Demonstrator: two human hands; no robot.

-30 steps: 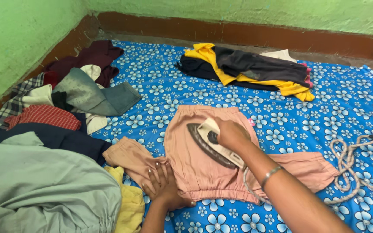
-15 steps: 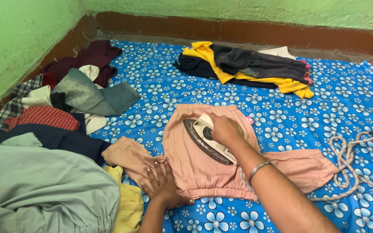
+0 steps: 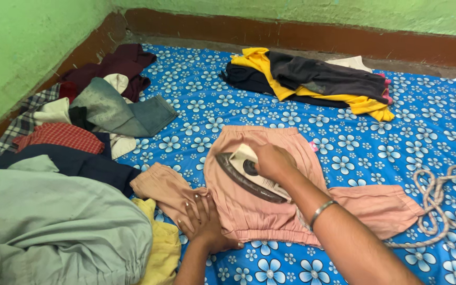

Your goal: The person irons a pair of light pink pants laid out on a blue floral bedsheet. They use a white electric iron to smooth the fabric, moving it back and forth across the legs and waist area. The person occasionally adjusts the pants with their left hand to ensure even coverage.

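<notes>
A pink garment (image 3: 270,211) lies spread flat on a blue sheet with white flowers (image 3: 412,132). My right hand (image 3: 273,161) grips the handle of a white electric iron (image 3: 249,177), whose dark soleplate rests on the middle of the garment. My left hand (image 3: 204,221) lies flat with fingers apart on the garment's lower left edge, pressing the cloth down. A metal bangle sits on my right wrist.
A pile of yellow, black and grey clothes (image 3: 312,79) lies at the back. More clothes (image 3: 96,111) are heaped along the left wall, with a grey-green garment (image 3: 54,232) at the front left. The iron's braided cord (image 3: 439,200) coils at the right.
My right hand has slid the iron to the left across the pink garment. My left hand has stayed pressed on the lower left edge.
</notes>
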